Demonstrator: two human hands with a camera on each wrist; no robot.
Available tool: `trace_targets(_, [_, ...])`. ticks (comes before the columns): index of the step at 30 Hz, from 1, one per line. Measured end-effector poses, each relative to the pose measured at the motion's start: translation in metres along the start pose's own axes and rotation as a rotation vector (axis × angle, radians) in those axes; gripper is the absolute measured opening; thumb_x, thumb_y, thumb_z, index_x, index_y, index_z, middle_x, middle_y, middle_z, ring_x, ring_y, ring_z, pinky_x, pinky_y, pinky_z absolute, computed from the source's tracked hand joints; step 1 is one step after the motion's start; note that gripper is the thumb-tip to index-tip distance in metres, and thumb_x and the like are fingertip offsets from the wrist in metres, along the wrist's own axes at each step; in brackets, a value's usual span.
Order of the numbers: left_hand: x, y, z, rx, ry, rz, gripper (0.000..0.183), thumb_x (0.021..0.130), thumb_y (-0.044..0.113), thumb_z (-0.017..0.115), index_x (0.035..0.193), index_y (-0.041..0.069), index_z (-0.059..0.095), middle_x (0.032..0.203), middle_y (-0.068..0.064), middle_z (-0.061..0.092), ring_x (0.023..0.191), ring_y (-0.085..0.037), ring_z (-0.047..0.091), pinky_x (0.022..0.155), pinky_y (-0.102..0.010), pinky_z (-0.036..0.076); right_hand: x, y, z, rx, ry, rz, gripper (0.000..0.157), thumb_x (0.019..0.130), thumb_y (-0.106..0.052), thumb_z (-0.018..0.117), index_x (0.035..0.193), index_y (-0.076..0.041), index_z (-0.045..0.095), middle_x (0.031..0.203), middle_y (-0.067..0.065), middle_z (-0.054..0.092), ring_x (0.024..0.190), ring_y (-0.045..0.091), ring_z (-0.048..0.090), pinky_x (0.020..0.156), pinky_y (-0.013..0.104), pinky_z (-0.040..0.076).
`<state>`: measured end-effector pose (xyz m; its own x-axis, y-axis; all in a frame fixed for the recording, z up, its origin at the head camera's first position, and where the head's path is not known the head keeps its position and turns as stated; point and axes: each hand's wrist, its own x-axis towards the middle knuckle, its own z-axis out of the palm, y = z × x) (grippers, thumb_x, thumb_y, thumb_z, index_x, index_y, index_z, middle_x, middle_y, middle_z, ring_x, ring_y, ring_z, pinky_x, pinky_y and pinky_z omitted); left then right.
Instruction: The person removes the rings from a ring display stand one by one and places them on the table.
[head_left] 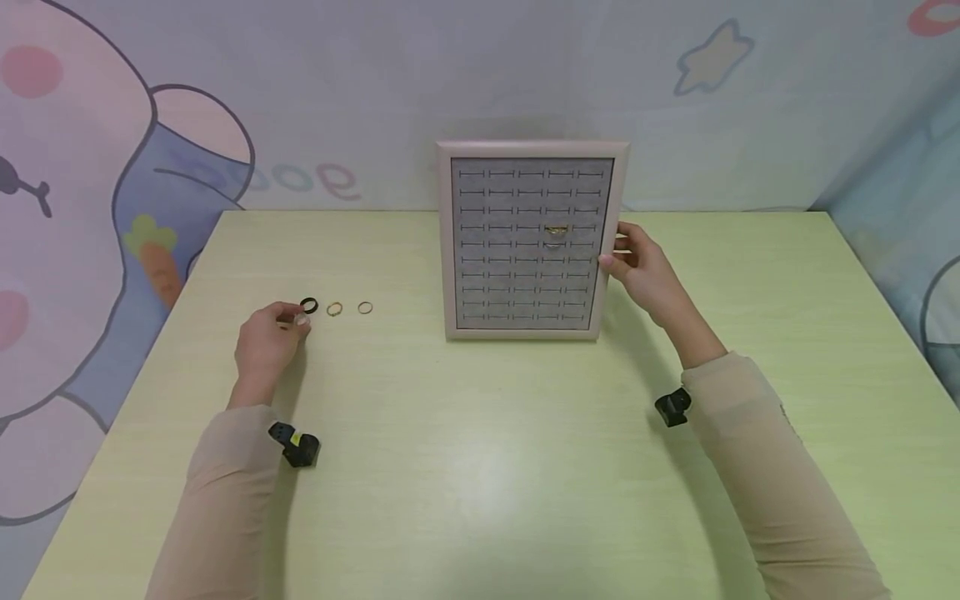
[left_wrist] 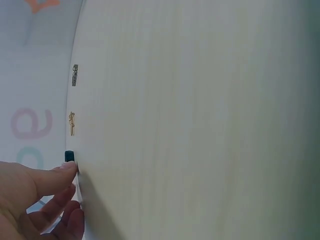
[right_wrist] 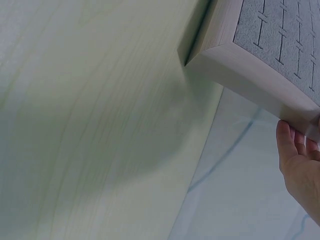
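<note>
- Backdrop (head_left: pixel 525 75) with pale cartoon prints rises beyond both hands; under them spreads a light, wood-grained table (head_left: pixel 465 475).
- Head view: I see the right hand (head_left: pixel 645 271) gripping the side of a frame (head_left: pixel 444 250), thumb on the front, fingers round behind. From that grip the frame extends left, long axis upright, its grey panel (head_left: pixel 498 217) facing the person, short slots running crosswise.
- Left of the right thumb and a little above it, a gold-coloured ring (head_left: pixel 556 229) sits in a slot, with a silvery ring (head_left: pixel 553 246) just below.
- That arm comes from lower right in a beige sleeve (head_left: pixel 780 475), hand angled up and left.
- Across from it, the left hand (head_left: pixel 267 340) reaches up and inward, thumb and forefinger drawn close beside a black ring (head_left: pixel 310 306). I cannot tell whether they pinch anything.
- Rightward from those fingertips, past the black ring, lie a knotted ring (head_left: pixel 334 309) and a thin ring (head_left: pixel 365 307), flat and in line.
- Left wrist view: I get the thumb overlapping the black ring's near end, remaining fingers loosely bent below; the other two rings lie above, apart from the hand.
- Right wrist view: fingers press the frame's outer side, one lower corner slanting toward the table, slots beyond the grip; the thumb is out of sight.
</note>
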<state>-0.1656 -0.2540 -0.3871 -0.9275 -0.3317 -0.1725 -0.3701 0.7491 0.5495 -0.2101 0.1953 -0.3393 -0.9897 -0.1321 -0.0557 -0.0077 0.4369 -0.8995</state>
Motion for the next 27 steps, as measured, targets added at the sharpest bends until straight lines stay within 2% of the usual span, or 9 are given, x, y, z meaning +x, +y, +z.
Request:
trace_targets(7, [-0.0017,0.0006,-0.0006,0.016,-0.027,0.019,0.036,0.097,0.015,0.053,0.130,0.002,0.054,0.131,-0.022,0.055,0.115,-0.038,0.056,0.090,-0.049,0.046,0.0003,0.0011,-0.0001,-0.007,0.001,-0.006,0.052,0.100,-0.011,0.047,0.148,-0.004,0.028,0.132,0.019,0.045,0.116,0.023,0.049,0.100,0.036,0.042])
trace_targets(13, [-0.0021,0.0037,-0.0012,0.019,-0.038,0.005,0.036,0.097,0.013,0.053,0.131,0.003,0.053,0.132,-0.022,0.055,0.115,-0.038,0.056,0.090,-0.048,0.047,0.0008,0.0023,0.0000,-0.011,0.009,-0.013,0.052,0.099,-0.011,0.048,0.147,-0.004,0.029,0.127,0.015,0.047,0.108,0.015,0.051,0.094,0.029,0.042])
trace_targets(27, [-0.0010,0.0065,-0.0018,-0.010,-0.030,-0.010,0.038,0.096,0.014,0.053,0.133,0.004,0.052,0.135,-0.020,0.053,0.116,-0.037,0.054,0.090,-0.048,0.045,0.0006,0.0025,0.0003,-0.004,0.004,-0.009,0.052,0.100,-0.010,0.047,0.148,-0.004,0.028,0.132,0.020,0.045,0.118,0.026,0.049,0.099,0.035,0.041])
